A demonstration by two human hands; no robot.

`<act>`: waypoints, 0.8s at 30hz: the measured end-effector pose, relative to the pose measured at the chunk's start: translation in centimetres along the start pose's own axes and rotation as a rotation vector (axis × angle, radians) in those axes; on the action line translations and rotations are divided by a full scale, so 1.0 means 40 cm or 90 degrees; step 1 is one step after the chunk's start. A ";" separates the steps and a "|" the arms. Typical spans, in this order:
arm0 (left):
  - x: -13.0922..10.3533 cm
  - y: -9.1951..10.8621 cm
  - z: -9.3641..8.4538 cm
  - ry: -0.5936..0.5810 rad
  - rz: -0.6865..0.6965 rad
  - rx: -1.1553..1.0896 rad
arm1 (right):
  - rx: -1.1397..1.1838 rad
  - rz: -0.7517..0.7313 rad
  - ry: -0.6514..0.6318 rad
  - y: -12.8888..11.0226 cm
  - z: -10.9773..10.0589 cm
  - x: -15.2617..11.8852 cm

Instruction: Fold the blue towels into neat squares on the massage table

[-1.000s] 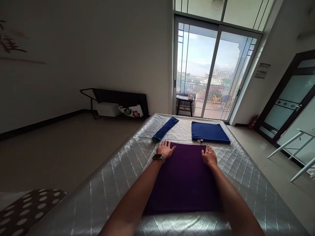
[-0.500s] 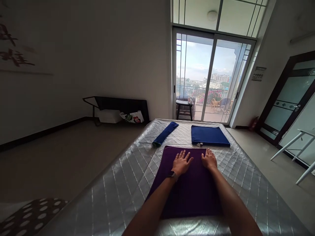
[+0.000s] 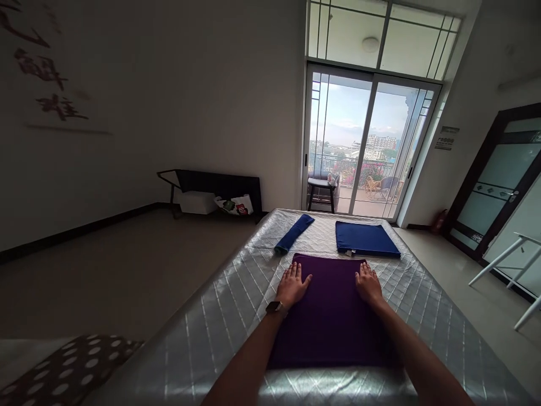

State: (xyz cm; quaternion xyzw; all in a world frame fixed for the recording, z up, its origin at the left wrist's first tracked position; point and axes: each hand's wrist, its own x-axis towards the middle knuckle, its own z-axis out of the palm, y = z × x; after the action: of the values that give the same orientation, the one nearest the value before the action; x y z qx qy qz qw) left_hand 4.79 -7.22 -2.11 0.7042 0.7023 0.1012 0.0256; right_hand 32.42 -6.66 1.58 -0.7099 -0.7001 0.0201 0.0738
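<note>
A purple cloth (image 3: 333, 316) lies flat on the silver quilted surface (image 3: 203, 316). On its upper left edge rests my left hand (image 3: 292, 285), palm down with the thumb apart, a watch on the wrist. My right hand (image 3: 369, 283) lies flat near the upper right corner, its thumb apart from the fingers. Neither hand holds anything. Beyond the cloth are a flat blue folded cloth (image 3: 367, 238) with a small white tag and, to its left, a narrow blue roll (image 3: 295, 233).
A dark bench (image 3: 215, 183) with a white box (image 3: 196, 202) stands by the wall. Sliding glass doors (image 3: 342, 141) are beyond the surface. White table legs (image 3: 499, 259) stand at right, and a brown polka-dot fabric (image 3: 71, 366) lies at lower left.
My hands have moved apart across the purple cloth, the left one out to its left edge and the right one toward its right corner. The camera view has shifted slightly.
</note>
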 end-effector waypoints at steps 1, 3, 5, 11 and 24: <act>0.002 -0.001 0.002 0.001 0.000 0.000 | 0.000 -0.017 -0.007 0.006 0.003 -0.013; 0.004 -0.004 0.005 0.006 0.001 0.002 | 0.005 -0.039 -0.031 0.018 0.008 -0.036; 0.004 -0.006 0.008 0.011 0.002 0.001 | 0.011 -0.039 -0.055 0.025 0.009 -0.051; 0.002 -0.007 0.006 0.001 -0.004 0.009 | 0.036 -0.024 -0.064 0.019 0.004 -0.062; 0.014 0.170 0.010 0.016 0.114 0.019 | 0.092 -0.010 -0.058 0.011 -0.004 -0.069</act>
State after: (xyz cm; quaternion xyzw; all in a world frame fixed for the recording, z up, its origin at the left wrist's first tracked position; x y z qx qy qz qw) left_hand 11.54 -6.73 -1.23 0.7632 0.6381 0.1019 -0.0029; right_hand 32.81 -9.41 1.49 -0.6955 -0.7052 0.1018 0.0930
